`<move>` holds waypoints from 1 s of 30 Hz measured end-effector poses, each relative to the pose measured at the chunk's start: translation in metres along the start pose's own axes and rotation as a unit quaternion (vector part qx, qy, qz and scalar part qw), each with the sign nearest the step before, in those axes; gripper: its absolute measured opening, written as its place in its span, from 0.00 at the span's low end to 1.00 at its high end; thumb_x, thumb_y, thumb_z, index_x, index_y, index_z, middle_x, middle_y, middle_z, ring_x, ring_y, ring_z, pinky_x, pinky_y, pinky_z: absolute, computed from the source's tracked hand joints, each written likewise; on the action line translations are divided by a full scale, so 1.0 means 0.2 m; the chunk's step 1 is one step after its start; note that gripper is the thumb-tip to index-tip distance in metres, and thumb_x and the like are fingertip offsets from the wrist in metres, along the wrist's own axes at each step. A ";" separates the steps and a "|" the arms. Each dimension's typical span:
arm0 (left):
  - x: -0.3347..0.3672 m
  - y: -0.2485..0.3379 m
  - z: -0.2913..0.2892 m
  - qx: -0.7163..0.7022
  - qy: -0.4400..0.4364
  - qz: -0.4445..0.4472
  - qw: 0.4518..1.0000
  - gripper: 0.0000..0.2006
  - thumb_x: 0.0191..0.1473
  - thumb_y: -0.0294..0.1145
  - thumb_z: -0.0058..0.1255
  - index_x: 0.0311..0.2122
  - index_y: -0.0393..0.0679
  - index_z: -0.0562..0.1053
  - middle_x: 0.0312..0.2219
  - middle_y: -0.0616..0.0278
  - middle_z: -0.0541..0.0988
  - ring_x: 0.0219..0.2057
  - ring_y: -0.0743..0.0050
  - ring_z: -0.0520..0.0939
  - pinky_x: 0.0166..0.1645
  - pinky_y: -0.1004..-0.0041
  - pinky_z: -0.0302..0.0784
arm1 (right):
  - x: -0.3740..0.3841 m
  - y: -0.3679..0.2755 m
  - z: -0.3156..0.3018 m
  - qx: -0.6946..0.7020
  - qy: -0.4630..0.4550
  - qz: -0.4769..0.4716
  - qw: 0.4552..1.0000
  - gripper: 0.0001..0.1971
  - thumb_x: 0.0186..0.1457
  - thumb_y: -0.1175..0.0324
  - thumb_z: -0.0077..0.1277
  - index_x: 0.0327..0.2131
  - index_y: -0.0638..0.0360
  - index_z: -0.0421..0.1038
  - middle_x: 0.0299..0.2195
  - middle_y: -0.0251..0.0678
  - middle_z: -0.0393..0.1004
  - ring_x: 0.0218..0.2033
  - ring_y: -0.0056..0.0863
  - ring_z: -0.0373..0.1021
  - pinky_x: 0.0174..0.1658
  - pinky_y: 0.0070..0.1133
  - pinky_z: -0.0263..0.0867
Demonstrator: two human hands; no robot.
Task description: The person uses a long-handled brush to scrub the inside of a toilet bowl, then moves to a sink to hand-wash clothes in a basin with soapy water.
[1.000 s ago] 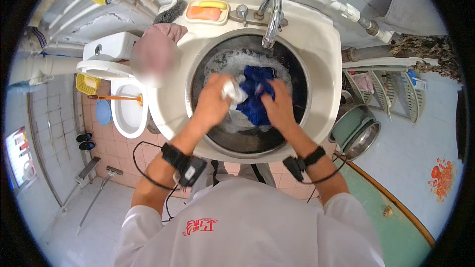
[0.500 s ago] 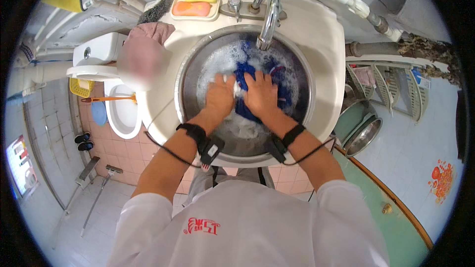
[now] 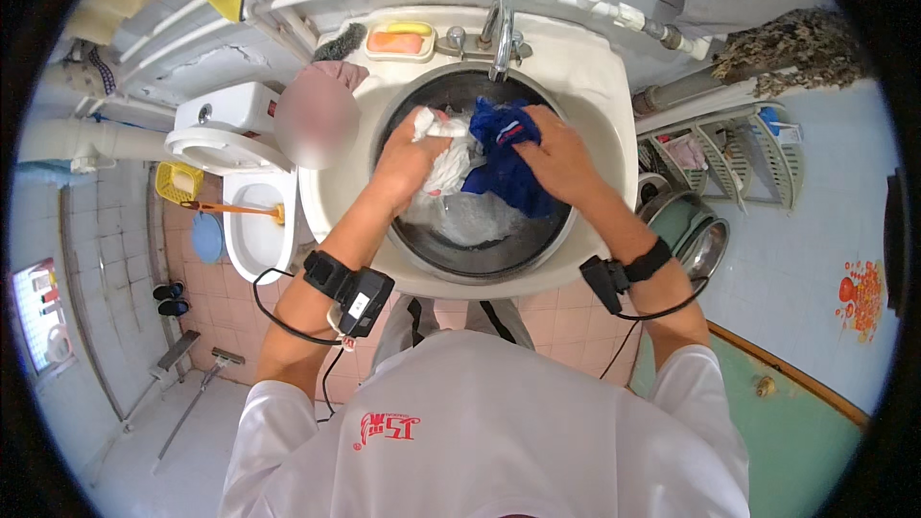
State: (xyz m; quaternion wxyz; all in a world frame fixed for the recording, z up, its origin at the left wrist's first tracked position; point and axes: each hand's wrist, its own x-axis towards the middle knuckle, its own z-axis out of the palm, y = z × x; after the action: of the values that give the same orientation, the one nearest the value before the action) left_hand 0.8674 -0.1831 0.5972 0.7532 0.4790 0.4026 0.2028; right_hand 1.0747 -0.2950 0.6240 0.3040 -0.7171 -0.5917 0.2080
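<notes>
A round metal basin (image 3: 422, 259) sits in the white sink, with cloudy, sudsy water (image 3: 470, 223) in it. My left hand (image 3: 403, 165) is closed on a crumpled white cloth (image 3: 451, 169) above the water at the basin's left. On the right, my right hand (image 3: 561, 158) grips a wet dark-blue cloth (image 3: 513, 187) with a small red and white trim. Both cloths are raised and meet in the middle; I cannot tell whether they are joined. The chrome faucet (image 3: 502, 38) rises just beyond them.
A soap dish (image 3: 384, 55) with orange and yellow soap stands at the sink's back left, beside a pink cloth (image 3: 345, 74). The toilet (image 3: 254, 245) is to the left. More metal basins (image 3: 705, 247) and a slatted rack (image 3: 734, 158) are on the right.
My hands, pressed together down in the suds before, have risen and moved apart. The white cloth came up in the left, the blue cloth in the right. My view has shifted slightly.
</notes>
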 end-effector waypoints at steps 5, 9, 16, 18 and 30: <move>-0.20 0.37 0.02 -0.137 -0.024 0.017 0.990 0.15 0.56 0.26 0.49 0.49 0.41 0.69 0.37 0.58 0.79 0.31 0.68 0.82 0.26 0.70 0.78 | 0.01 -0.21 -0.31 0.074 0.009 -0.050 0.996 0.18 0.55 0.68 0.54 0.50 0.59 0.70 0.44 0.48 0.74 0.47 0.49 0.70 0.50 0.31 0.66; -0.30 0.50 0.04 -0.132 -0.088 0.107 0.981 0.20 0.56 0.26 0.50 0.54 0.35 0.67 0.42 0.57 0.79 0.39 0.67 0.82 0.42 0.67 0.81 | 0.03 -0.31 -0.42 0.122 0.035 -0.079 0.989 0.15 0.55 0.70 0.54 0.47 0.59 0.71 0.42 0.43 0.75 0.45 0.42 0.72 0.50 0.28 0.66; -0.26 -0.12 -0.04 -0.074 -0.098 0.063 0.990 0.19 0.48 0.20 0.60 0.44 0.48 0.70 0.48 0.63 0.72 0.51 0.68 0.73 0.53 0.70 0.72 | -0.13 -0.09 -0.08 0.114 0.098 0.007 0.989 0.21 0.52 0.71 0.56 0.51 0.64 0.68 0.46 0.48 0.72 0.50 0.44 0.69 0.54 0.30 0.63; -0.24 -0.34 -0.06 0.108 -0.067 0.076 0.989 0.19 0.46 0.24 0.64 0.43 0.48 0.70 0.52 0.59 0.68 0.56 0.62 0.69 0.57 0.68 0.67 | -0.24 0.00 0.08 0.087 0.096 0.034 0.991 0.24 0.50 0.71 0.56 0.52 0.64 0.67 0.50 0.51 0.70 0.53 0.47 0.66 0.57 0.32 0.61; -0.25 -0.56 -0.08 0.583 -0.158 0.038 0.796 0.16 0.43 0.38 0.64 0.40 0.49 0.80 0.56 0.53 0.69 0.55 0.44 0.72 0.56 0.54 0.70 | -0.57 0.32 0.35 -0.067 0.022 0.070 0.995 0.34 0.45 0.65 0.63 0.57 0.60 0.64 0.57 0.54 0.64 0.61 0.53 0.57 0.63 0.42 0.54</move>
State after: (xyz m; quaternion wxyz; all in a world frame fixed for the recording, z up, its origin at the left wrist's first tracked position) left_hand 0.8166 -0.2609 0.5147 0.3762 0.8677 0.3019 -0.1204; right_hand 1.0513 -0.3998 0.5217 0.2530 -0.7801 -0.5455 0.1727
